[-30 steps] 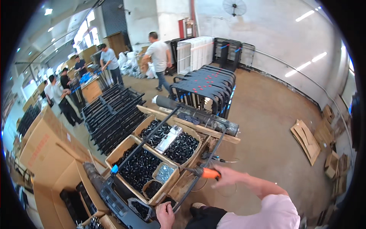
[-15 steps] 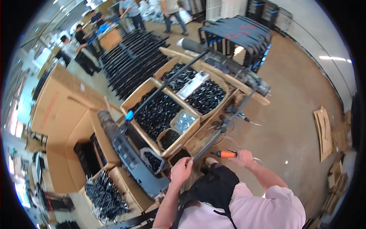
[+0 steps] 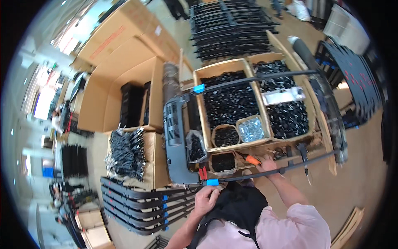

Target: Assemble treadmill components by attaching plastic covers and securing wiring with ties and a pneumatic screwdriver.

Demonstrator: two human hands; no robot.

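Note:
A rectangular frame lies across the workbench, with a dark grey plastic end panel on the left and two long black rails. Blue tape wraps the near rail close to the panel. Just below that tape is my left hand, fingers curled and pinched together; whatever they hold is hidden. My right hand grips an orange and black power screwdriver beyond the near rail, its tip pointing left towards a small tub of black parts.
Under the frame stand cardboard trays of small black parts and a bag of clear pieces. Left are a large carton, bundled cables and stacked black frames. More frames are piled behind.
My view has turned left, so the bench now sits squarer. My left hand has come off the rail to just below it. The screwdriver has moved in over the bench.

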